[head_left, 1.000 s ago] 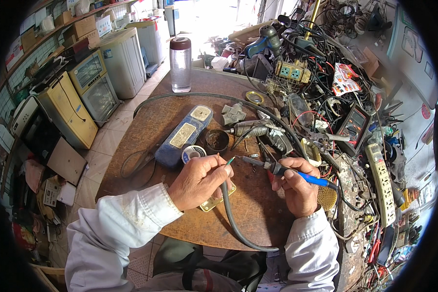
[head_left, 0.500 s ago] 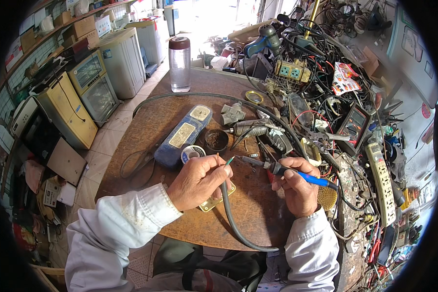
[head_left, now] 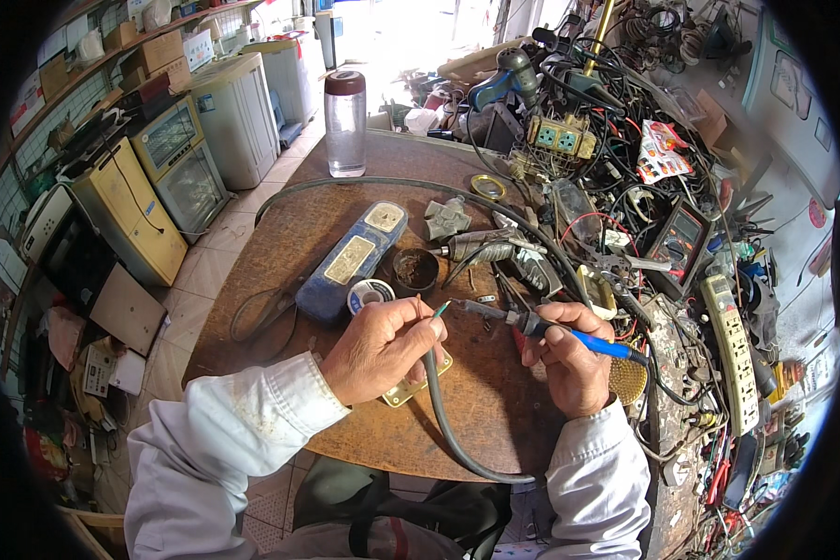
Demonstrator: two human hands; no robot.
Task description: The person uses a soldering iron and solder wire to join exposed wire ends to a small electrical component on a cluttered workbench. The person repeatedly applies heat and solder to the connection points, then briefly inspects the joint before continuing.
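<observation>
My left hand (head_left: 387,350) is closed in a pinch on the end of a thick black cable (head_left: 443,425). A thin green wire (head_left: 441,310) with a bare tip sticks up past its fingertips. In my right hand (head_left: 574,359) is a soldering iron (head_left: 588,342) with a blue handle, its tip pointing left toward the green wire. A small gap seems to part tip and wire. Beyond my left hand lie a solder spool (head_left: 370,293) and a round dark tin (head_left: 414,270). Under that hand sits a yellowish plate (head_left: 401,396), partly hidden.
A blue elongated case (head_left: 353,261) lies on the wooden table (head_left: 243,317). Farther back stands a clear bottle (head_left: 346,131) with a brown lid. Tangled cables, a multimeter (head_left: 679,245) and a long power strip (head_left: 730,355) crowd the right side. The black cable loops around the back.
Almost nothing differs. The soldering iron's tip has shifted very slightly; both hands keep their places and their holds.
</observation>
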